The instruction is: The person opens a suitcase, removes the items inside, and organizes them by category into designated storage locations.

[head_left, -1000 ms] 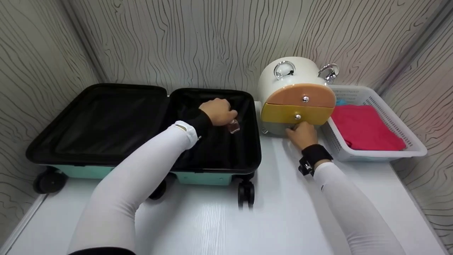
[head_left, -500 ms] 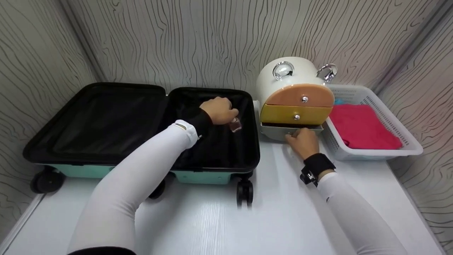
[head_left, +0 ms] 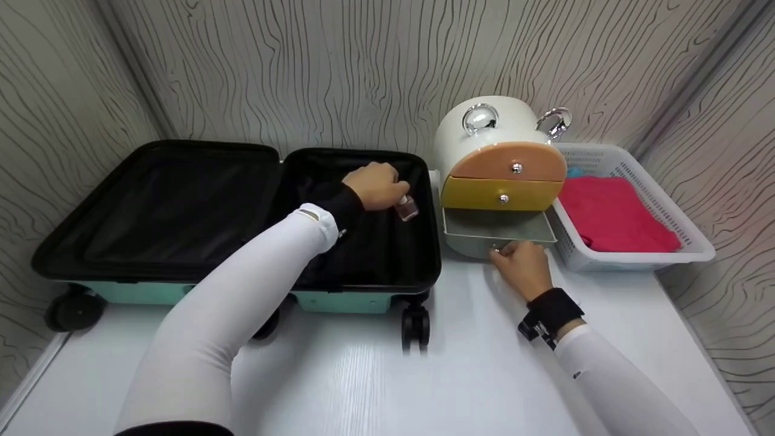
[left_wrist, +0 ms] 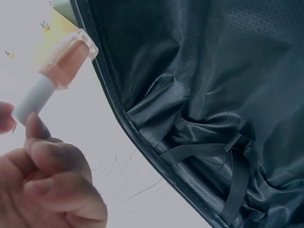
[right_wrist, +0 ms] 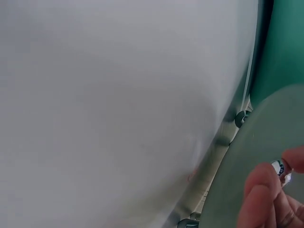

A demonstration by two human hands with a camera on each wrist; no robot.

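Left hand (head_left: 375,186) pinches small bottle (head_left: 407,207) by white cap, over open suitcase (head_left: 242,212), right half. Right hand (head_left: 524,266) grips knob of grey bottom drawer (head_left: 499,230), pulled out from cabinet (head_left: 499,160) right of suitcase. Basket (head_left: 629,212) with red cloth right of cabinet. Left wrist view alone shows bottle's peach liquid (left_wrist: 66,57), cap between fingertips (left_wrist: 35,130), black lining straps. Right wrist view: fingertips (right_wrist: 266,190) on knob, drawer front close up.

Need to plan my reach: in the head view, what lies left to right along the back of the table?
Open suitcase → small bottle pinched by the left hand → drawer unit → white basket.
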